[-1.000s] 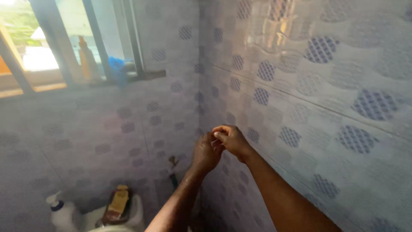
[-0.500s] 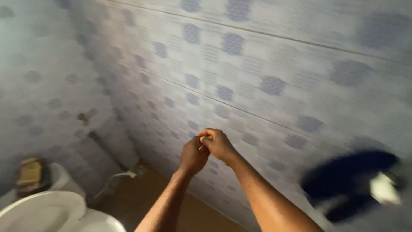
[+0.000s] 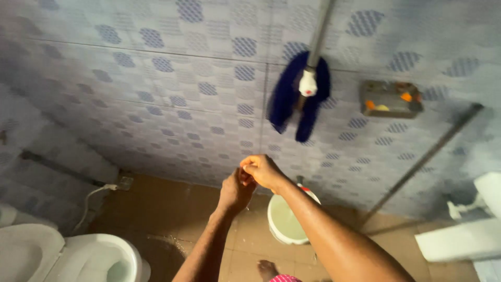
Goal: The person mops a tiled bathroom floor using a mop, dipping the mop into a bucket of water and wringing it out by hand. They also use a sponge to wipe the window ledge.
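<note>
My right hand (image 3: pixel 265 170) and my left hand (image 3: pixel 235 191) are held together in front of me at chest height, above a brown tiled floor. The fingers of both are curled, and the left hand's fingertips press against the underside of the right fist. Nothing shows between them; anything small inside is hidden. Just below and behind the hands stands a white bucket (image 3: pixel 283 223) with water in it. My bare foot (image 3: pixel 268 269) shows at the bottom edge.
A blue mop (image 3: pixel 299 99) hangs head-up on the patterned tile wall, beside a metal soap dish (image 3: pixel 391 98). A white toilet (image 3: pixel 86 259) sits at bottom left with a hose (image 3: pixel 92 195) behind it. A white basin (image 3: pixel 462 239) and a slanted pipe (image 3: pixel 424 158) are at right.
The view has swung right and downward, from the window corner to the mop wall and floor. Both hands stay pressed together in the same pose.
</note>
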